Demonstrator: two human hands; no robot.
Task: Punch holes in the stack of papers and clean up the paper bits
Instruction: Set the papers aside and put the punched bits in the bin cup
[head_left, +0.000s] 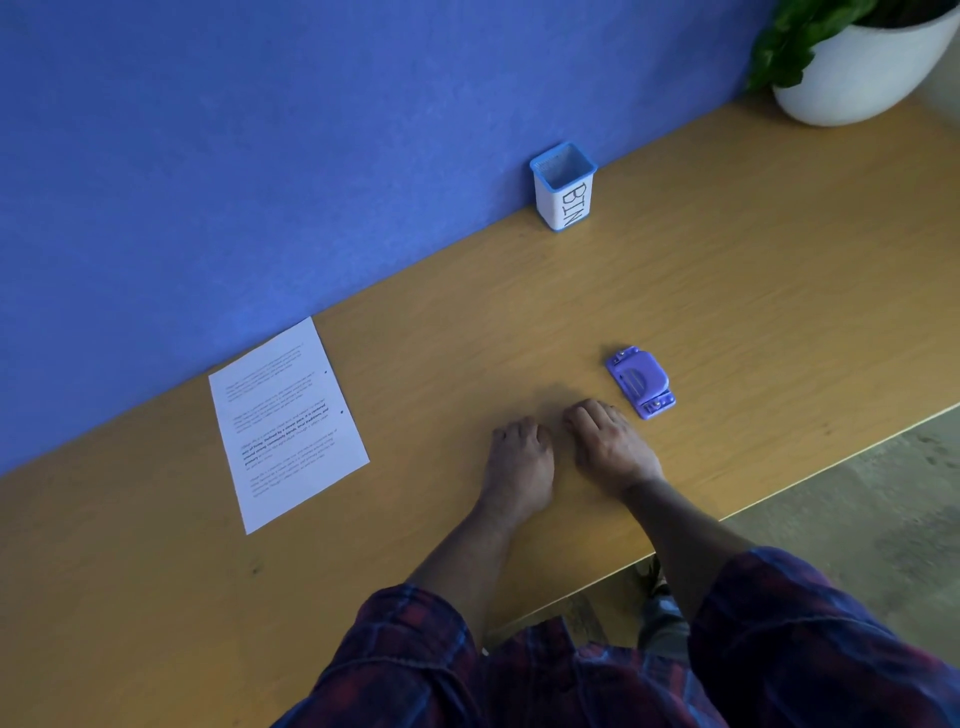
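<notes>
Head view, hole punch (640, 382) just beside right hand (609, 442), papers (287, 423) well left

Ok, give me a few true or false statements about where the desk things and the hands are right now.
1. The purple hole punch lies beside the right hand. True.
2. The left hand grips the stack of papers. False: it rests on the bare desk, apart from the papers.
3. The cup marked BIN stands against the blue wall. True.
4. The papers lie inside the bin. False: they lie flat on the desk.
</notes>
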